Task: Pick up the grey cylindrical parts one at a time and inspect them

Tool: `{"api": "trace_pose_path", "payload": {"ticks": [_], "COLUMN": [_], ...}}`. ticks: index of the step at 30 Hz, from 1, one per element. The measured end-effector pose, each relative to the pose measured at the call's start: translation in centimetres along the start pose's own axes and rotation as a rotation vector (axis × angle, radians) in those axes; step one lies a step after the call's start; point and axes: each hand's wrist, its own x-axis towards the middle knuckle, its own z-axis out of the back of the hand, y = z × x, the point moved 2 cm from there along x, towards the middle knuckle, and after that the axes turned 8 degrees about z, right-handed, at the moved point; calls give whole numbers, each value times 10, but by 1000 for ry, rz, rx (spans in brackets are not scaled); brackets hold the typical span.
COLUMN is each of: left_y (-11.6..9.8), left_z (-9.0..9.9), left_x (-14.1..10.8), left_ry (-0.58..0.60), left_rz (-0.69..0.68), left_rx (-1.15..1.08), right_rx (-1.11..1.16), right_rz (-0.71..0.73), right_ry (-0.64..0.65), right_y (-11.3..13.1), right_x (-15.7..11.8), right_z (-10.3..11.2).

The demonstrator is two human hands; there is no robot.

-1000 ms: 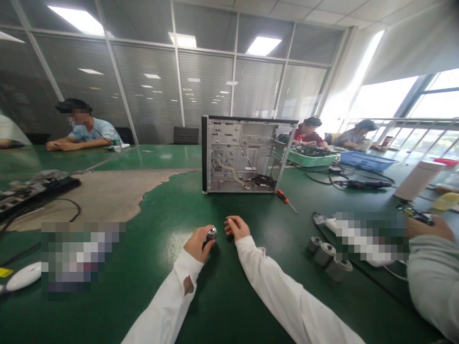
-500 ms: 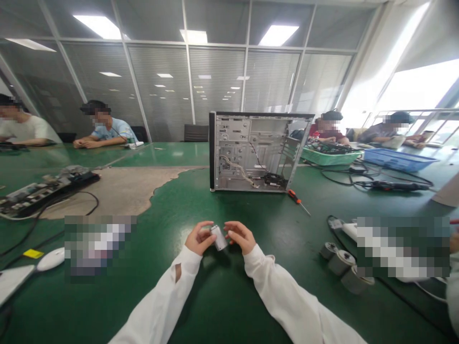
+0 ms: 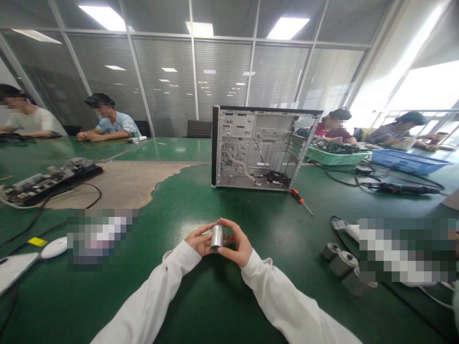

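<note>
"Where is the metal cylinder (image 3: 217, 238)?"

"Over the near middle of the green desk (image 3: 202, 306), clamped by both hands. The left hand (image 3: 197, 240) presses its fingers along the left side; the right hand (image 3: 239, 244) sets its forefinger at the upper end and its thumb at the lower. I can't tell whether the cylinder touches the desk."

"What room lies around them?"

"Green surface stretches ahead to the near bottom edge of the computer case (image 3: 274, 143), and a strip runs nearer, between the forearms. On the left, past more green, comes the ragged edge of a grey patch (image 3: 125, 181). On the right, the surface runs to three grey cylinders (image 3: 343, 263) in a slanting row. The screwdriver (image 3: 297, 194) lies just beside the case's near right corner, its shaft pointing near and right."

"And the containers?"

"The case stands upright, its open side facing near. Pale wires (image 3: 238, 165) droop inside on the left, and a black part (image 3: 276, 177) sits at the bottom right. Far right, a green basket (image 3: 339, 158) is heaped with dark cables (image 3: 337, 146). A blue basket (image 3: 405, 162) sits just right of that; its contents are too indistinct to name."
</note>
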Motion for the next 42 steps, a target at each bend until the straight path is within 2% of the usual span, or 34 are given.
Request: {"api": "trace_pose_path", "payload": {"ticks": [7, 13, 21, 29, 35, 39, 42], "left_y": [-2, -2, 3, 0, 9, 16, 19], "left_z": [-3, -9, -15, -21, -27, -26, -23], "left_x": [-2, -3, -1, -5, -3, 2, 4], "left_ry": [92, 31, 43, 76, 78, 46, -42], "left_rz": [9, -37, -4, -28, 5, 31, 22], "left_rx": [-49, -119, -202, -202, -167, -107, -60], "right_rx": [-20, -120, -222, -200, -183, -145, -196], "right_rz": [31, 67, 138, 100, 19, -46, -30], "right_ry": [12, 26, 7, -11, -37, -53, -81], "right_y": [-3, 1, 12, 15, 15, 11, 9], "right_x": [-1, -1, 1, 1, -1, -1, -2], "right_z": [-2, -4, -8, -7, -8, -9, -7]}}
